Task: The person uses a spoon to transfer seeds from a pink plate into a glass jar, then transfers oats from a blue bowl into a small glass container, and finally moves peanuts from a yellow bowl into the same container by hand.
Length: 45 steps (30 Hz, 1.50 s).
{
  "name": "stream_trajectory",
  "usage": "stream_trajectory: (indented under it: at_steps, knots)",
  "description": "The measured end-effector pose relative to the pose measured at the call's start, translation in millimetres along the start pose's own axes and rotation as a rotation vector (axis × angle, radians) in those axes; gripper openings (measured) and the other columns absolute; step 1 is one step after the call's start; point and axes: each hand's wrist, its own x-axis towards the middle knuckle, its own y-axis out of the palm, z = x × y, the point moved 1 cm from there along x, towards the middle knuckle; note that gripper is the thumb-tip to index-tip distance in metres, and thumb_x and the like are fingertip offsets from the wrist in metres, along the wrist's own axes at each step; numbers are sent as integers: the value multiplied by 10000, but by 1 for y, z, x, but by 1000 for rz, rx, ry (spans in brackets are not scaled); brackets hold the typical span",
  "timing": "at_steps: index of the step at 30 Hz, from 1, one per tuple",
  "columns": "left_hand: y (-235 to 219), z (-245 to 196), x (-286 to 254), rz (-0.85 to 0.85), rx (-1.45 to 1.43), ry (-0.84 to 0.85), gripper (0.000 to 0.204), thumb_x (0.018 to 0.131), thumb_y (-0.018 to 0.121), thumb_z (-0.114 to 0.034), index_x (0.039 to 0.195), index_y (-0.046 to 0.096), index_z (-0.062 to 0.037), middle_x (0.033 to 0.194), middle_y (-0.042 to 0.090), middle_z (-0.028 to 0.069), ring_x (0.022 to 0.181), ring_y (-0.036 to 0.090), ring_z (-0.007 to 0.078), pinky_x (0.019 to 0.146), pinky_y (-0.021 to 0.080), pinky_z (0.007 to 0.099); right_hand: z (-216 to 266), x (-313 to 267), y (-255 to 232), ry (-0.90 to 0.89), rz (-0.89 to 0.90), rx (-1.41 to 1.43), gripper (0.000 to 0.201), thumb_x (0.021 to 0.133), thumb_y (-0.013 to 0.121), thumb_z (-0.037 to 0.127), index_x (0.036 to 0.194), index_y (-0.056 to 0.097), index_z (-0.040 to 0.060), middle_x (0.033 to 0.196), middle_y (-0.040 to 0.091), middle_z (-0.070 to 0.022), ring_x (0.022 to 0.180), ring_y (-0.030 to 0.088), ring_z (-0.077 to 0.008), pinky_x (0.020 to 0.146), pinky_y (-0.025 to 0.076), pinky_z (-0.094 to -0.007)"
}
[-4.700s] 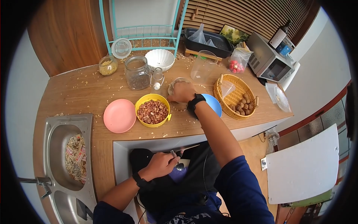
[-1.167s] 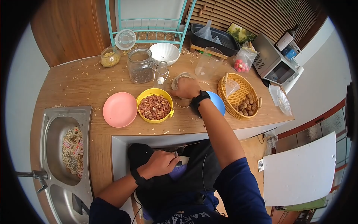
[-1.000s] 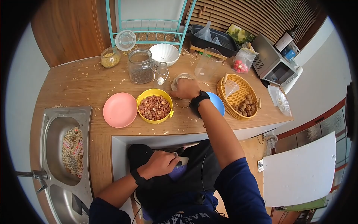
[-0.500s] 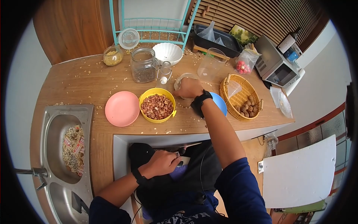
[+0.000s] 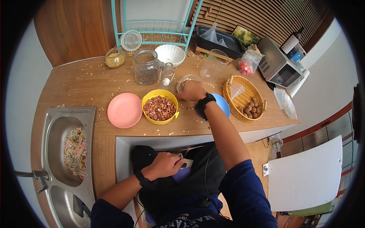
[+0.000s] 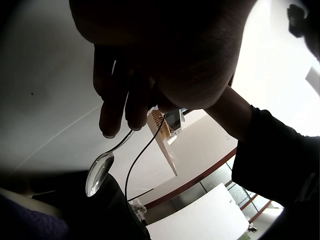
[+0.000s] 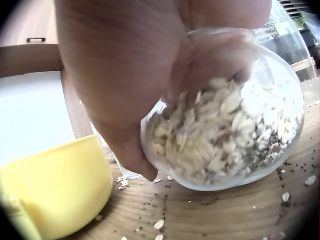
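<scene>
My right hand [image 5: 193, 90] is at a small glass bowl [image 5: 184, 79] on the counter. In the right wrist view, its fingers reach inside the glass while the thumb lies against the outer wall, gripping the side. Oat flakes [image 7: 220, 135] with small dark seeds fill much of that bowl. Low over the lap, my left hand [image 5: 166, 164] holds a metal spoon [image 6: 100, 174], its bowl hanging below the fingers in the left wrist view. A yellow bowl [image 5: 159, 122] of peanuts [image 5: 159, 108] stands left of the right hand, and a blue plate [image 5: 222, 105] lies partly behind the right wrist.
A pink plate [image 5: 124, 110], a clip-top jar [image 5: 145, 68], a small bottle [image 5: 167, 72], a white bowl [image 5: 170, 55] and a clear pitcher [image 5: 213, 67] surround the work spot. Walnuts [image 5: 251, 108] lie in a wicker basket [image 5: 234, 89]. The sink [image 5: 57, 152] is left.
The head view has shifted slightly. The spoon, visible under my left hand 4.7 seconds ago, is now mostly hidden in the head view. My right hand stays at the glass bowl.
</scene>
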Motion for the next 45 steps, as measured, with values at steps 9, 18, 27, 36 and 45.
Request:
stream_trajectory:
  at_steps: [9,18,27,36,45]
  knots:
    - [-2,-1,0,-5,14,-1,321,996,651,-224,752,677,-17,700,663,185,663,659,401,613,522,482,-10,10,12,-28,-62,64,651,743,765,588,930,770,-35,985,755,-262,906,734,-394,834,576,-466]
    - [0,1,1,-31,39,43,318,1009,639,-246,790,693,-23,712,675,193,681,667,409,637,528,496,-12,6,8,-51,-80,4,625,746,764,572,938,779,-23,995,756,-263,929,738,-396,859,580,-464]
    - [4,9,-1,27,88,-17,346,1025,602,-298,832,719,-36,733,694,201,709,691,417,676,550,516,-70,2,10,-32,-133,-22,626,751,761,546,1017,756,-21,1058,748,-264,979,724,-403,899,570,-466]
    - [3,9,0,68,124,-45,365,1012,599,-314,820,726,-30,728,696,208,695,690,426,680,555,525,-120,-23,7,-10,-234,-20,657,721,841,560,1030,745,-12,1062,739,-259,1029,707,-402,903,566,-480]
    - [3,10,-1,52,146,-28,404,1011,596,-308,749,709,-24,733,697,201,681,678,425,666,548,514,-124,-46,-5,-47,-434,156,481,809,834,414,1071,748,20,1111,755,-193,1035,720,-379,907,569,-465]
